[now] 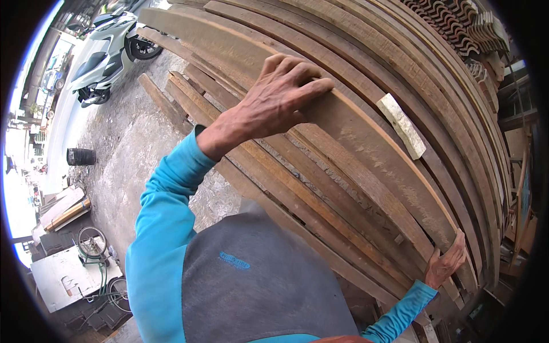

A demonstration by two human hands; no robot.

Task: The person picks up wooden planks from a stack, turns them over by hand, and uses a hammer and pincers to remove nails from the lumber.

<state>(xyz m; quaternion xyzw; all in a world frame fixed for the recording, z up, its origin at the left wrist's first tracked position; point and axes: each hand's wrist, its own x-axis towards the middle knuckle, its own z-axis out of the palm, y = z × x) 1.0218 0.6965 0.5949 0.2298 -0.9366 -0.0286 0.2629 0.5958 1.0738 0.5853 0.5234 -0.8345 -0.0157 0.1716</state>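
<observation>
**My two hands on a long wooden plank**

My left hand (280,94) is up at about 12 o'clock. Its fingers (311,86) curl over the top edge of a long brown plank (366,137), and the palm lies flat on the wood. My right hand (446,263) is far away, down at about 4 o'clock. It is open and presses against the lower end of the same plank, with the thumb on one side. So my hands are well apart, one near each end of the plank.

The plank lies on top of a big stack of planks (320,188). The stack runs from 11 o'clock down to 4 o'clock. A small pale block (402,124) sits on the planks at about 2 o'clock, just beside my plank.

My sleeves (163,211) are bright blue, and my grey shirt (251,280) fills 6 o'clock.

At 1 o'clock there are stacked roof tiles (457,20). On the grey ground (120,154) at 9 o'clock stands a black bucket (80,156). A white scooter (108,51) is parked at 10 o'clock. Down at 8 o'clock I see a bicycle wheel (91,241) and some flat boards (66,208).
</observation>
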